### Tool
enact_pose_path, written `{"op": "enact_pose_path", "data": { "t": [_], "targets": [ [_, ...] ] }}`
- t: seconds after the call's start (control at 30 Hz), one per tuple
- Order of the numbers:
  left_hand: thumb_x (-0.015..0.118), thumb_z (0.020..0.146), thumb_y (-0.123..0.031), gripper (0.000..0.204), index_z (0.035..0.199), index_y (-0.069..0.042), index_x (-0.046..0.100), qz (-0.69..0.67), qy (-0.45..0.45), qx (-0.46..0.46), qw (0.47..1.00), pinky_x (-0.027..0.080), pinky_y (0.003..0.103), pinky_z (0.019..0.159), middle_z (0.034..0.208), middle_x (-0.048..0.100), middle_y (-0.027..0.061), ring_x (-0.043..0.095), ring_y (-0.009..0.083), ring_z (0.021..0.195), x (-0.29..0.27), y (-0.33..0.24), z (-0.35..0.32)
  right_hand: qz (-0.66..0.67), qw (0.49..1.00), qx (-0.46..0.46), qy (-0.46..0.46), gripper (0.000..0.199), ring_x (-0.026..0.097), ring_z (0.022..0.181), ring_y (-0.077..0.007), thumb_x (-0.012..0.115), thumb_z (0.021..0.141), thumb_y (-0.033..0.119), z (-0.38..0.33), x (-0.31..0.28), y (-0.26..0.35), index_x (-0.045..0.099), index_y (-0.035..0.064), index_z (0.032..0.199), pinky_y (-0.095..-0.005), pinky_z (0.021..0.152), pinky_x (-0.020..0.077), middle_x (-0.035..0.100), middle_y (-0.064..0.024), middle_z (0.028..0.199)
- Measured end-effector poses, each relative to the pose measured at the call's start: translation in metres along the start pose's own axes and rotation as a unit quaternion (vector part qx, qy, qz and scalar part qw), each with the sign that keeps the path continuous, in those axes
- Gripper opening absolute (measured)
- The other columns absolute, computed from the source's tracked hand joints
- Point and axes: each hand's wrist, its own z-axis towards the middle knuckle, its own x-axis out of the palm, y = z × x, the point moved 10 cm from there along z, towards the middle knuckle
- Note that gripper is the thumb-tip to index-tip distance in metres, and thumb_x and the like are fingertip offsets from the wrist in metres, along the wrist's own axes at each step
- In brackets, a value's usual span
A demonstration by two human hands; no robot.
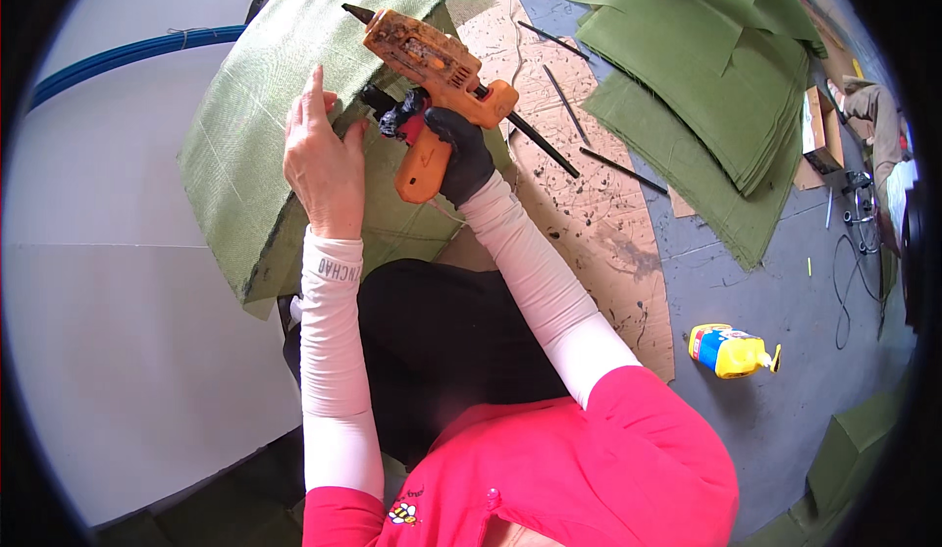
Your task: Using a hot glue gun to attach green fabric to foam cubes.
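Observation:
My right hand (461, 155), in a dark glove, is wrapped round the handle of an orange hot glue gun (429, 56). Its body is stained brown and black, its dark nozzle points up and left, and a black glue stick (545, 143) sticks out of its rear. Black material is wrapped about the trigger area. Bare, my left hand (326, 159) lies on a green woven fabric piece (245, 105) with its fingers stretched upward. The fabric is folded into a box-like shape, and its near side is partly hidden behind my hands and the gun.
Several loose black glue sticks (564, 105) lie on a stained cardboard sheet (589, 253). Stacked green fabric sheets (697, 76) spread at the upper right. A yellow bottle (726, 351) lies on the grey floor. At left stands a white panel (147, 302) beneath a blue tube bundle (137, 53).

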Motion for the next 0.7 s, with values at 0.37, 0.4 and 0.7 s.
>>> {"op": "enact_pose_path", "data": {
  "t": [0.37, 0.4, 0.7],
  "targets": [
    [0.07, 0.07, -0.004, 0.063, 0.128, -0.009, 0.045, -0.016, 0.03, -0.006, 0.999, 0.05, 0.033, 0.07, 0.096, 0.061, 0.0068, 0.063, 0.019, 0.078, -0.004, 0.001, 0.011, -0.178, 0.983, -0.041, -0.013, 0.022, 0.055, 0.097, -0.0156, 0.052, 0.086, 0.006, 0.0, 0.003, 0.01, 0.053, 0.0016, 0.107, -0.0307, 0.087, 0.0461, 0.056, -0.0052, 0.103],
    [0.07, 0.07, -0.004, 0.063, 0.128, -0.009, 0.045, -0.005, 0.024, 0.004, 1.0, 0.05, 0.033, 0.07, 0.095, 0.061, 0.0068, 0.062, 0.0196, 0.079, -0.004, -0.001, 0.011, -0.187, 0.982, -0.035, -0.006, 0.021, 0.054, 0.1, -0.0164, 0.049, 0.088, 0.006, -0.001, 0.002, 0.009, 0.054, 0.0007, 0.107, -0.032, 0.09, 0.0454, 0.056, -0.006, 0.106],
    [0.071, 0.069, -0.002, 0.069, 0.131, -0.011, 0.042, -0.007, -0.007, 0.006, 1.0, 0.051, 0.031, 0.068, 0.094, 0.06, 0.0049, 0.061, 0.0162, 0.074, -0.007, 0.0, 0.007, -0.13, 0.99, -0.047, -0.02, 0.037, 0.058, 0.096, -0.0177, 0.056, 0.078, 0.006, -0.018, -0.001, 0.019, 0.05, 0.0025, 0.114, -0.0308, 0.085, 0.0483, 0.057, -0.0063, 0.103]
  ]
}}
